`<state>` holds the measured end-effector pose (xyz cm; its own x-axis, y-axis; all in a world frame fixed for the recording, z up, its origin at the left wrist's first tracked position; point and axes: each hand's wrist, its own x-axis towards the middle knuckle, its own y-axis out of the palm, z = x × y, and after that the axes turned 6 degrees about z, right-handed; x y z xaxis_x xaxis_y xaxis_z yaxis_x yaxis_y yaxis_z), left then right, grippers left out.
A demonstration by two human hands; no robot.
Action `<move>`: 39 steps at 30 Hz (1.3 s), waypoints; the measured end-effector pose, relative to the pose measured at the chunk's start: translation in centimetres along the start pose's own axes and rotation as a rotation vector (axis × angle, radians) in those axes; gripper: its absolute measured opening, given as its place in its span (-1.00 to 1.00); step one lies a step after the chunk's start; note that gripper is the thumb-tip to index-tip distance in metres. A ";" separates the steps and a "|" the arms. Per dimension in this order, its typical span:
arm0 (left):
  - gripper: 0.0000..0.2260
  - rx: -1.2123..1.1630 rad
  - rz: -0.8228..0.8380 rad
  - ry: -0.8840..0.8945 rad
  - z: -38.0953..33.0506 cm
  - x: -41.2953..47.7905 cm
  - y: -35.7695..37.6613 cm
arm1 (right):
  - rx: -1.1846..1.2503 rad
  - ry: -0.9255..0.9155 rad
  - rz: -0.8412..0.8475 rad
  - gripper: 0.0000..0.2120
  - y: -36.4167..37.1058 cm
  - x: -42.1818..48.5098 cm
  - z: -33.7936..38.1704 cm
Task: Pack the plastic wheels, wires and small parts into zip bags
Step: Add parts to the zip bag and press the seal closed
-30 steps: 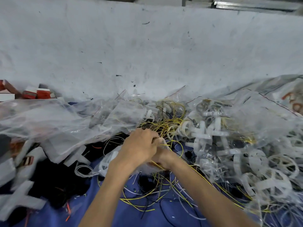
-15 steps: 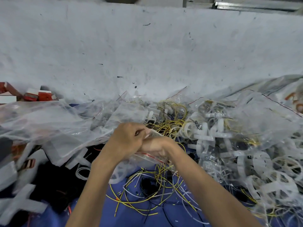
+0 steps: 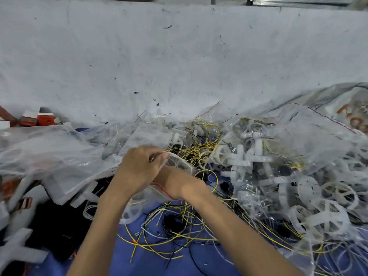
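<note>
My left hand (image 3: 139, 168) pinches the top edge of a clear zip bag (image 3: 179, 163) with a red seal line, at the middle of the pile. My right hand (image 3: 175, 183) sits just under it, fingers curled into the same bag and mostly hidden by the left hand. A white plastic wheel (image 3: 132, 213) shows through the bag's lower part. Loose yellow, white and black wires (image 3: 171, 234) lie on the blue cloth (image 3: 151, 261) below my wrists. Several white plastic wheels (image 3: 322, 216) are heaped at the right.
Empty clear bags (image 3: 59, 152) are piled at the left, packed bags (image 3: 298, 140) at the right. Red and white boxes (image 3: 37, 118) stand at the far left against the white wall (image 3: 179, 56). White foam pieces (image 3: 18, 250) lie at the lower left.
Both hands have lifted the zip bag up and slightly left off the wire pile. The left thumb now pinches the bag's top edge, and the bag's mouth stands more upright.
</note>
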<state>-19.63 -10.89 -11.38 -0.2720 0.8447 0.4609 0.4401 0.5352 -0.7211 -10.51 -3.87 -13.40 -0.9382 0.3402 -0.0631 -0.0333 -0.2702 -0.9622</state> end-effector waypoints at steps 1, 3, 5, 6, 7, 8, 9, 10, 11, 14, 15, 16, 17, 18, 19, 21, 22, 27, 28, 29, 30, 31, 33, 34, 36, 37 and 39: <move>-0.87 0.003 -0.006 -0.003 0.1 0.0 0.0 | -0.043 -0.034 0.035 -0.69 0.0 -0.3 -0.1; -0.87 0.013 -0.009 -0.023 0.1 0.0 0.0 | -0.014 -0.130 0.010 -0.74 -0.9 -1.7 -0.4; -0.87 0.023 -0.011 -0.049 0.2 0.0 0.0 | 0.107 -0.147 -0.167 -0.78 -2.7 -4.1 -1.4; -0.86 0.028 -0.011 -0.055 0.2 0.0 -0.1 | 0.160 -0.136 -0.266 -0.80 -3.7 -5.8 -2.1; -0.85 0.037 -0.004 -0.060 0.2 -0.1 0.0 | 0.189 -0.125 -0.355 -0.83 -4.5 -7.6 -2.8; -0.83 0.048 0.005 -0.062 0.2 0.0 0.0 | 0.190 -0.116 -0.432 -0.86 -5.4 -9.4 -3.7; -0.82 0.058 0.016 -0.062 0.2 0.0 0.1 | 0.176 -0.103 -0.485 -0.89 -6.0 -11.3 -4.7; -0.82 0.064 0.025 -0.060 0.3 0.0 0.1 | 0.152 -0.088 -0.502 -0.88 -6.6 -13.1 -5.7; -0.81 0.067 0.033 -0.057 0.3 0.1 0.1 | 0.131 -0.057 -0.468 -0.82 -6.9 -14.9 -6.8; -0.79 0.062 0.057 -0.058 0.2 0.2 0.3 | -0.027 0.186 -0.084 -0.77 -5.8 -18.9 -10.3; -0.78 0.063 0.067 -0.055 0.2 0.2 0.3 | -0.097 0.284 0.047 -0.81 -4.8 -19.6 -11.2; -0.78 0.060 0.080 -0.048 0.1 0.2 0.3 | -0.136 0.368 0.154 -0.87 -3.5 -20.1 -12.0; -0.77 0.056 0.093 -0.038 0.0 0.2 0.5 | -0.147 0.433 0.243 -0.88 -2.1 -20.2 -12.3; -0.77 0.054 0.102 -0.029 -0.1 0.2 0.6 | -0.130 0.463 0.300 -0.86 -0.8 -20.1 -12.5; -0.77 0.054 0.107 -0.023 -0.1 0.1 0.7 | -0.094 0.464 0.311 -0.86 0.5 -19.7 -12.5; -0.75 0.057 0.112 -0.022 -0.2 0.2 0.8 | -0.046 0.386 0.236 -0.88 2.5 -18.7 -12.5; -0.73 0.061 0.115 -0.020 -0.2 0.2 0.9 | -0.022 0.338 0.197 -0.85 3.1 -18.1 -12.6; -0.75 0.044 0.109 -0.017 -0.3 0.0 0.9 | 0.335 0.237 -0.005 -0.93 1.1 -15.3 -12.3; -0.76 0.041 0.106 -0.020 -0.2 -0.1 0.8 | 0.428 0.219 0.022 -0.91 0.4 -14.9 -12.0; -0.78 0.038 0.102 -0.022 -0.2 -0.1 0.8 | 0.485 0.206 0.108 -0.88 -0.2 -14.6 -11.8; -0.78 0.035 0.098 -0.026 -0.1 -0.1 0.8 | 0.484 0.203 0.212 -0.84 -0.7 -14.4 -11.6; -0.78 0.038 0.096 -0.028 0.0 -0.1 0.8 | 0.420 0.205 0.254 -0.81 -1.3 -14.4 -11.7; -0.77 0.049 0.095 -0.030 0.1 0.0 0.7 | 0.238 0.225 0.063 -0.83 -2.8 -14.2 -12.6; -0.76 0.046 0.091 -0.029 0.1 0.1 0.8 | 0.156 0.249 -0.069 -0.84 -3.4 -14.2 -13.2; -0.77 0.034 0.091 -0.015 0.1 0.1 0.9 | 0.039 0.295 -0.076 -0.74 -3.3 -14.1 -13.6; -0.77 0.031 0.095 -0.009 0.0 0.1 0.9 | -0.031 0.327 0.026 -0.69 -2.3 -13.9 -13.7; -0.80 0.022 0.098 -0.003 0.0 0.1 0.9 | -0.131 0.402 0.161 -0.73 0.2 -14.0 -14.0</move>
<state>-19.24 -10.30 -12.00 -0.2313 0.8929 0.3863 0.4460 0.4502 -0.7735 7.48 3.93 -16.46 -0.7188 0.6328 -0.2878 0.1706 -0.2407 -0.9555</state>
